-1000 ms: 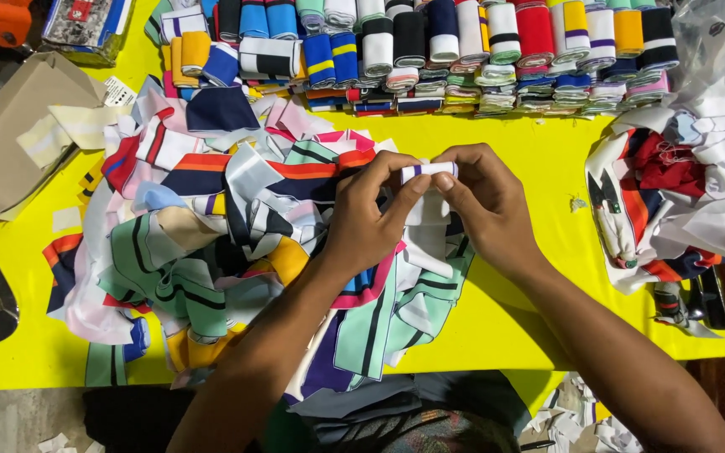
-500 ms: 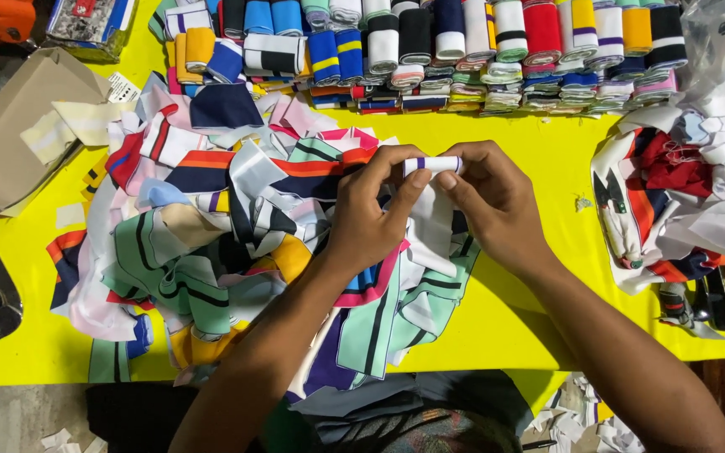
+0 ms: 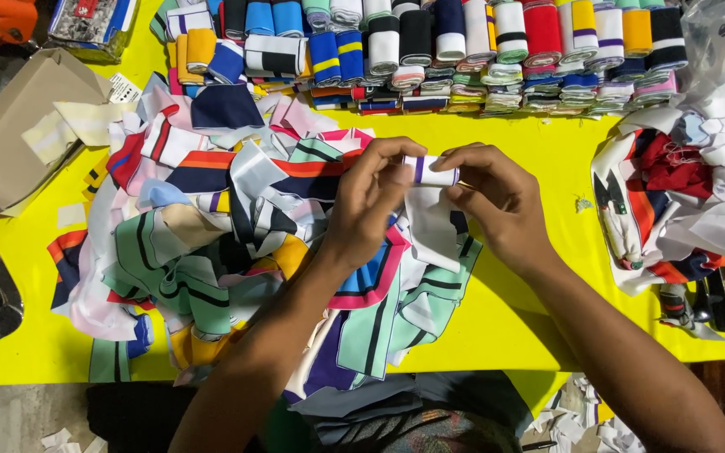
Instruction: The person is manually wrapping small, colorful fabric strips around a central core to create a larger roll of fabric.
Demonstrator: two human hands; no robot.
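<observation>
We are pinching small white fabric roll [image 3: 431,170] between both hands: left hand [image 3: 369,205], right hand [image 3: 497,201], above loose strip pile [image 3: 211,243] mid yellow worktop [image 3: 530,310]. Finished rolls [image 3: 463,50] lining far edge.

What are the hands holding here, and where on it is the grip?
A white fabric strip with a purple stripe, partly rolled: left hand pinches the roll's left end, right hand its right end.

I see a flat tan cardboard box [image 3: 6,143] at the table's left edge; a white paper tag [image 3: 125,88] beside it; a clear printed packet [image 3: 90,25] top left.
</observation>
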